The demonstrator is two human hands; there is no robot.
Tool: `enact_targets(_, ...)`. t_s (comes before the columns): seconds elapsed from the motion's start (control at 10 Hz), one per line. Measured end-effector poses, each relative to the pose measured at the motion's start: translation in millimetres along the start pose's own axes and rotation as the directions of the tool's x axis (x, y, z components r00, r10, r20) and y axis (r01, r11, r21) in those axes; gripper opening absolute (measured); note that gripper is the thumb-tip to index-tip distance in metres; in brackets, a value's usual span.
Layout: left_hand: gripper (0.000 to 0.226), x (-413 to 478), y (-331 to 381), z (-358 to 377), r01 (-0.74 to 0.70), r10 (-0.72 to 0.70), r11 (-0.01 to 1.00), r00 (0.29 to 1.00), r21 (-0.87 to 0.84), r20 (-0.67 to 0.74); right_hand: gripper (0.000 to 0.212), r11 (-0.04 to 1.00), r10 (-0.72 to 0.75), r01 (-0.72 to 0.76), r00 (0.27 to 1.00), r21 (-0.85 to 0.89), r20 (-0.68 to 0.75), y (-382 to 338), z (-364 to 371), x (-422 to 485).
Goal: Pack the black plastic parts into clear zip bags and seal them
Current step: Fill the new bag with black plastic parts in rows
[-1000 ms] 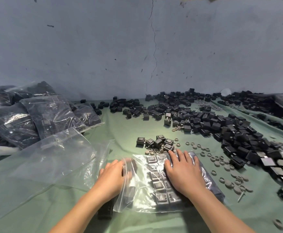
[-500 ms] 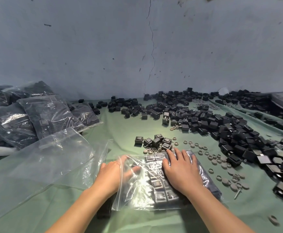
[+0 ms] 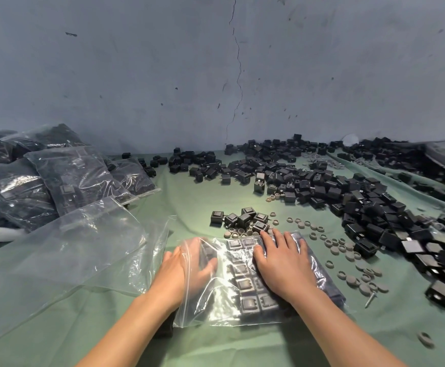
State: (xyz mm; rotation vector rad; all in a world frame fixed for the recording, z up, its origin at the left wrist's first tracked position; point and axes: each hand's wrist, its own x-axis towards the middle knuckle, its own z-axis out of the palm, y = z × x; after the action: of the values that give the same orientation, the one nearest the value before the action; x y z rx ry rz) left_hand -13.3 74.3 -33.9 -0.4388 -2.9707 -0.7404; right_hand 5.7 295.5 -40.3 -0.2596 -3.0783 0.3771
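A clear zip bag (image 3: 221,305) lies flat on the green cloth in front of me, with black square plastic parts (image 3: 245,286) laid in rows inside it. My left hand (image 3: 179,271) reaches into the bag's open left side, its fingers under the plastic and against the parts; they are blurred. My right hand (image 3: 282,266) presses flat on top of the bag with straight fingers. A small cluster of loose black parts (image 3: 239,218) sits just beyond the bag.
A large pile of black parts (image 3: 348,197) spreads across the right and back. Grey round caps (image 3: 348,256) and a screw (image 3: 370,299) lie to the right. Empty clear bags (image 3: 65,252) lie on the left, with filled bags (image 3: 65,178) stacked behind them. A wall closes the back.
My left hand has slid further right into the bag's opening. My right hand stays pressed on top of the bag in about the same spot.
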Motion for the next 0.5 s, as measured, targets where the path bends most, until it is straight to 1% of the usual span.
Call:
enact_targets(0.1,0.041,3.0,1.0,2.8,0.045,-0.045,0.999,0.999,-0.011,0.018,0.061,1.000,-0.003,0.003,1.000,-0.008,-0.003,0.4,0.8,-0.2)
enact_targets(0.2,0.037,4.0,4.3,1.9,0.086,-0.085,0.996,0.996,0.011,-0.015,0.061,1.000,-0.003,0.003,1.000,-0.012,-0.002,1.1,1.6,0.4)
enact_targets(0.3,0.016,3.1,2.0,-0.8,0.051,-0.051,0.999,0.999,0.005,-0.016,0.061,1.000,-0.005,0.005,1.000,-0.014,-0.003,0.9,2.4,2.0)
enact_targets(0.4,0.020,3.0,-0.4,-2.6,0.037,-0.037,0.998,0.999,-0.051,0.010,0.061,1.000,-0.006,0.006,1.000,-0.006,-0.011,1.6,2.9,2.6)
enact_targets(0.5,0.029,2.4,-0.8,0.3,0.091,-0.092,0.995,0.996,-0.052,-0.013,0.061,1.000,-0.008,0.008,1.000,-0.013,-0.014,2.1,3.3,1.6)
